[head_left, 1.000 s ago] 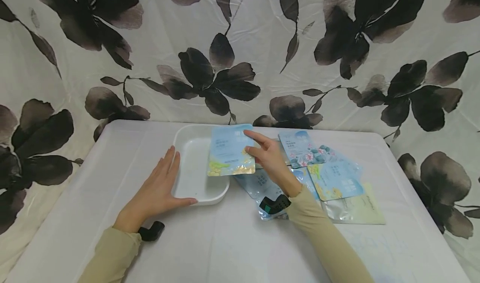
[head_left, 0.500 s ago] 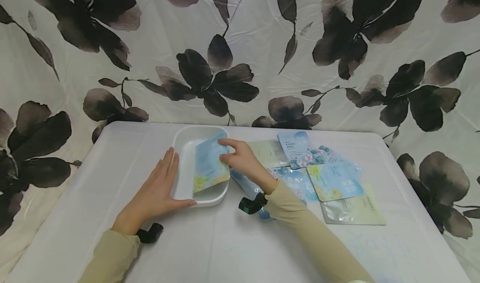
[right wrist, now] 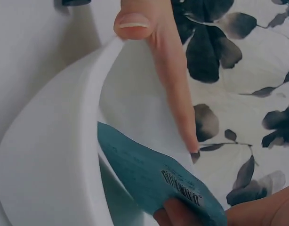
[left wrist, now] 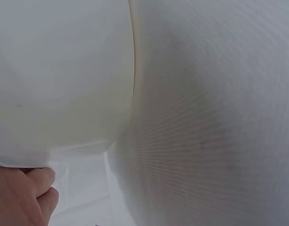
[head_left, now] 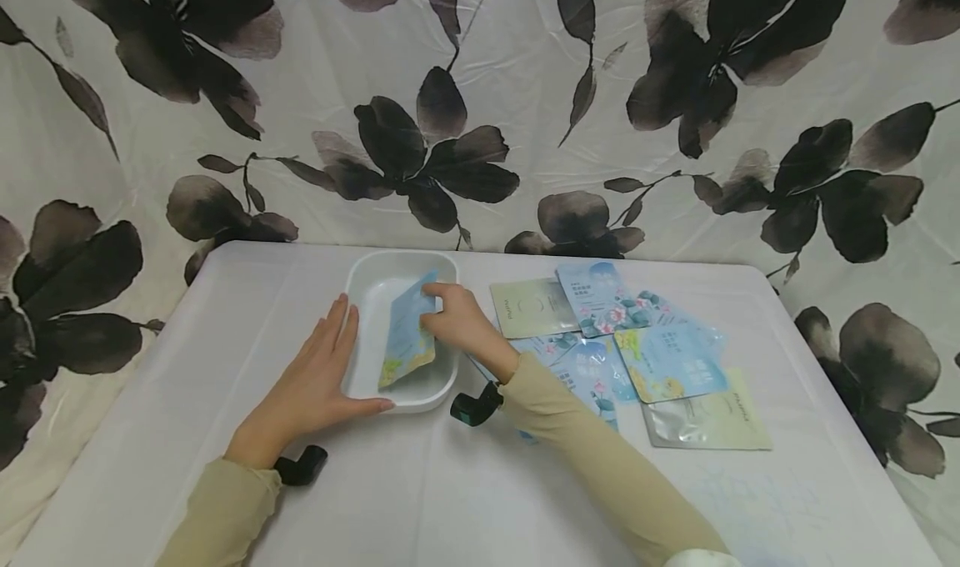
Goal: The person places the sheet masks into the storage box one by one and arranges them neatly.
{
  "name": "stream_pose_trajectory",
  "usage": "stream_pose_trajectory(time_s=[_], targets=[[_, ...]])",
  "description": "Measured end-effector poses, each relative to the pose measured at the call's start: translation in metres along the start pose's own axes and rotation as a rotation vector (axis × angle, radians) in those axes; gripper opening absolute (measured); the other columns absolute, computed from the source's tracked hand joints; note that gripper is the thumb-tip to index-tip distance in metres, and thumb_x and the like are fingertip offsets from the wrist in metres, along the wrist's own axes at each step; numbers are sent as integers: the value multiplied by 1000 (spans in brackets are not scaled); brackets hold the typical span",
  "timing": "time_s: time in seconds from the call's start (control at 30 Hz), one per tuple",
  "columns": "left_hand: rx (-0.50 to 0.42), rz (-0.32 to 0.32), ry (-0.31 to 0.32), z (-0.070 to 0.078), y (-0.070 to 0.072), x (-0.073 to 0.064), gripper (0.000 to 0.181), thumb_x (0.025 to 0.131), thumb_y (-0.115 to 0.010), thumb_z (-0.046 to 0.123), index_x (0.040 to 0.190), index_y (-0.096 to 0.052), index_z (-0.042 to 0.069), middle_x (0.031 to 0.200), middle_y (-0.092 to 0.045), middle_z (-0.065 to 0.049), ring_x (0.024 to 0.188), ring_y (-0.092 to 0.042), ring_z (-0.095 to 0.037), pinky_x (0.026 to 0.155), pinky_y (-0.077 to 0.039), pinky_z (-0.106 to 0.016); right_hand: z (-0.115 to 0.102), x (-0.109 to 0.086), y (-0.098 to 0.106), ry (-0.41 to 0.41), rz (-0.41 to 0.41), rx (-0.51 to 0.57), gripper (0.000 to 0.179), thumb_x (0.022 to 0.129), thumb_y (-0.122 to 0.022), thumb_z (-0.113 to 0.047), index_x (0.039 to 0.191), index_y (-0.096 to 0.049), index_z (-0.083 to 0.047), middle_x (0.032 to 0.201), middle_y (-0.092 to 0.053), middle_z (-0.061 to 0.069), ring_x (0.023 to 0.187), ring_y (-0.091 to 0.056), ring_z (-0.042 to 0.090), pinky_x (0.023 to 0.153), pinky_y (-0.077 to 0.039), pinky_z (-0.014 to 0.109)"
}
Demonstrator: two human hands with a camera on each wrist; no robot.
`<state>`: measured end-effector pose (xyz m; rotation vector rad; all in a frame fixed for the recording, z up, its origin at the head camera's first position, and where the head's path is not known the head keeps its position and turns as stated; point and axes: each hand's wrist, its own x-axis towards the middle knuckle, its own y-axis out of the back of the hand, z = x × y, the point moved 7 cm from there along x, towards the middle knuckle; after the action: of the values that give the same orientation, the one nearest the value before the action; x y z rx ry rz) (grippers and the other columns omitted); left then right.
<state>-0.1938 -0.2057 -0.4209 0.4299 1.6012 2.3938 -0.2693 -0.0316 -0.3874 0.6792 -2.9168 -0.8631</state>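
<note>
My right hand [head_left: 468, 325] pinches a pale blue sheet mask packet [head_left: 407, 333] by its right edge. The packet is tilted and bowed inside a white tray [head_left: 365, 296]. In the right wrist view, a barcode shows on the packet's back [right wrist: 149, 165], and my right fingertips [right wrist: 177, 212] hold it at the bottom. Along the tray's left side lies my left hand [head_left: 307, 396], fingers straight and thumb stretched across the front rim. That thumb [right wrist: 134, 26] touches the rim in the right wrist view. Close under the left wrist view is the tray's white wall [left wrist: 64, 80].
Several packets overlap in a pile right of the tray: a blue one with pink flowers [head_left: 596, 296], a blue and yellow one [head_left: 671, 363] and pale green ones [head_left: 525, 307]. A white cloth [head_left: 420, 484] covers the table. Behind hangs a flowered curtain [head_left: 480, 42].
My right hand has carried the packet left from beside the pile into the tray, and the packet has tipped from facing up to steeply tilted. My left hand has stayed at the tray.
</note>
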Motion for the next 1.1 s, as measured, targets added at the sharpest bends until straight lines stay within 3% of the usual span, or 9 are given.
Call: stream_pose_trajectory(time_s=[0.17, 0.33, 0.5, 0.57, 0.73, 0.87, 1.1], targets=[[-8, -3, -3, 2, -2, 0, 136, 70, -75, 71, 156, -2, -5, 164, 8, -20, 149, -5, -44, 117, -17, -60, 4, 0, -11, -59, -71, 57, 63, 87, -48, 10, 148, -36, 7, 155, -34, 21, 140, -37, 30, 108, -41, 42], [-9, -17, 4, 2, -2, 0, 136, 70, -75, 71, 156, -1, -5, 164, 10, -20, 150, -2, -42, 118, -15, -59, 6, -3, -23, -97, -144, 125, 67, 86, -43, 11, 151, -28, 9, 159, -25, 22, 148, -21, 30, 118, -24, 45], [-8, -20, 4, 2, -2, 0, 136, 71, -74, 72, 156, -1, -5, 164, 11, -19, 150, -1, -41, 117, -16, -60, 7, -4, -28, -103, -173, 228, 69, 83, -41, 10, 151, -26, 10, 155, -32, 23, 138, -36, 30, 110, -36, 42], [-7, -17, 0, 2, -2, 0, 136, 71, -74, 72, 156, -1, -5, 164, 11, -19, 150, -1, -40, 117, -16, -60, 8, -4, -29, -133, -178, 264, 70, 85, -43, 8, 152, -25, 9, 156, -30, 22, 138, -34, 30, 108, -36, 43], [-10, -11, -5, 1, -1, -1, 135, 71, -73, 72, 156, -2, -5, 164, 11, -19, 150, -2, -41, 117, -16, -60, 13, -3, -34, -230, -167, 394, 69, 91, -48, 0, 154, -21, 8, 162, -16, 20, 148, -17, 31, 118, -23, 49], [-9, -6, -16, 2, -2, -2, 134, 72, -74, 71, 156, -4, -6, 164, 10, -20, 150, -2, -40, 118, -15, -58, 15, 0, -39, -250, -148, 499, 65, 93, -50, -1, 151, -24, 12, 161, -17, 22, 148, -16, 30, 119, -19, 48], [-5, -11, -8, 3, 0, -1, 134, 72, -73, 71, 155, -4, -7, 164, 9, -20, 150, -2, -40, 118, -15, -59, 18, 3, -42, -295, -102, 560, 55, 94, -52, -6, 144, -37, 12, 157, -23, 19, 145, -22, 30, 118, -23, 50]])
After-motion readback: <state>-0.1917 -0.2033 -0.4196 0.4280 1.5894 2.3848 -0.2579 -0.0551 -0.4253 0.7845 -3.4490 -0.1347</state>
